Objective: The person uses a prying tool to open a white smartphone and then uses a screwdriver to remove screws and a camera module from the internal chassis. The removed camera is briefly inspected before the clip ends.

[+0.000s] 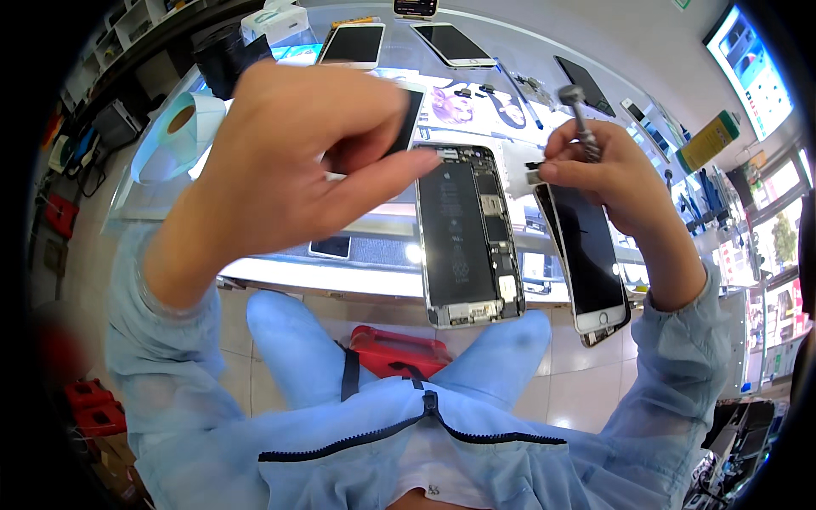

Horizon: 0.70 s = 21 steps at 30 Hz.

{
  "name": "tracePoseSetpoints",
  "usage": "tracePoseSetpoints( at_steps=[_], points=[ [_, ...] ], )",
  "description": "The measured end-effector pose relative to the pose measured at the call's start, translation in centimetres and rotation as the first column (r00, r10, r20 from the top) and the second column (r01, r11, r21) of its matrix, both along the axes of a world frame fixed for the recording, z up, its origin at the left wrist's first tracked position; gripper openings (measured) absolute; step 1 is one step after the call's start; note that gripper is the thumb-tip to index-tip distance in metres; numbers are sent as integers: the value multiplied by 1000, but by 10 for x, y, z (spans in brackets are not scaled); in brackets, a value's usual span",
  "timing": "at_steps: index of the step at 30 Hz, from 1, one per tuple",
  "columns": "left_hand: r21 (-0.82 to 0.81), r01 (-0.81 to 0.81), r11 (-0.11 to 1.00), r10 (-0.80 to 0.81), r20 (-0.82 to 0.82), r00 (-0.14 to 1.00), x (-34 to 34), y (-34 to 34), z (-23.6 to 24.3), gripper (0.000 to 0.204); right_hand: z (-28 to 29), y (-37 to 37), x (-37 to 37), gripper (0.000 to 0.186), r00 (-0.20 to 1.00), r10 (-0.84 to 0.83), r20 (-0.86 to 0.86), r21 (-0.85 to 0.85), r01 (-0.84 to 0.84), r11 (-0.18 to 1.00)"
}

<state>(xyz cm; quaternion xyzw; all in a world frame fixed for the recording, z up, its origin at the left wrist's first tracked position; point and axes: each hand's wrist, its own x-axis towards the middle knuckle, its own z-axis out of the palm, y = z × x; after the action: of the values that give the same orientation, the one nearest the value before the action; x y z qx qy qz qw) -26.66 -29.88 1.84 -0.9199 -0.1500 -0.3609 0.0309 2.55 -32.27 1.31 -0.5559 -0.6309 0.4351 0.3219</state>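
My left hand hovers at the left, slightly blurred. Its fingers are curled and its thumb stands apart from the forefinger, with nothing visible between them. The thumb tip overlaps the top corner of an opened phone, whose black battery and circuit board lie bare; whether they touch I cannot tell. Closed round a small metal screwdriver, my right hand also has a small dark and silver part at its thumb tip. Just below that hand, a white-framed phone screen lies at an angle over a phone housing.
A glass counter carries more phones, including a white one and another at the back. A roll of clear tape stands left, a tissue box behind it. A yellow-green bottle is at right. Below, a red case.
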Motion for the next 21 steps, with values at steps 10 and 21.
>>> tracePoseSetpoints(
  at_steps=[10,21],
  points=[
    [-151,66,986,-69,-13,998,39,57,-23,17,-2,53,-9,18,942,-48,-333,-462,-119,879],
    [-176,33,984,-42,-46,998,35,63,-33,14,-4,82,6,22,943,286,-168,-205,-317,926]
  ],
)
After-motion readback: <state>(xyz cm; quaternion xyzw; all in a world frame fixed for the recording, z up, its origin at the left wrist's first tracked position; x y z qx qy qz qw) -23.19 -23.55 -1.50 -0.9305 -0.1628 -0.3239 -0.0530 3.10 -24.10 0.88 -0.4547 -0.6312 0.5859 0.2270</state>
